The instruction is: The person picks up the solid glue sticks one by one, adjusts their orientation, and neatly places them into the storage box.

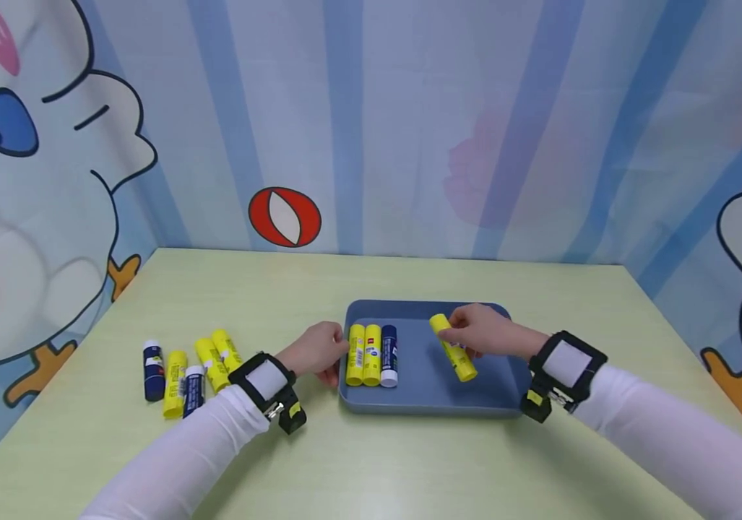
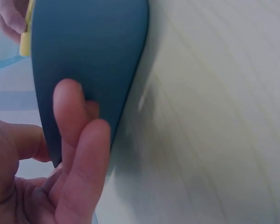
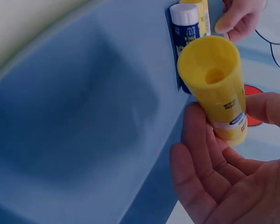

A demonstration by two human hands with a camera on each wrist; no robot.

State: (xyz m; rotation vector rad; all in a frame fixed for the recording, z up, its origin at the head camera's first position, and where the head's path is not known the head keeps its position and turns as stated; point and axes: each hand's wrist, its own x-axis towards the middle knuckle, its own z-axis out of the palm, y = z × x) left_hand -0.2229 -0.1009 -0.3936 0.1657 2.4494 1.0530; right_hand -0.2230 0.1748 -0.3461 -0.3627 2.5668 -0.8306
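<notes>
My right hand (image 1: 482, 330) holds a yellow glue stick (image 1: 460, 362) between thumb and fingers, tilted above the right half of a blue-grey tray (image 1: 423, 406). In the right wrist view, the hollow end of this glue stick (image 3: 210, 63) faces the camera. My left hand (image 1: 316, 352) pinches the tray's left edge; in the left wrist view, the thumb lies on one side of the tray wall (image 2: 91, 42) and the fingers on the other. Along the tray's left side lie two yellow glue sticks (image 1: 364, 354) and a dark blue one (image 1: 389, 354) with a white cap, side by side.
Left of the tray, several more glue sticks lie loose on the pale table (image 1: 266, 289): yellow ones (image 1: 175, 383), a dark blue one (image 1: 154, 372) and a white-capped blue one (image 1: 194, 390), partly behind the left sleeve. A printed curtain (image 1: 397, 144) stands behind the table.
</notes>
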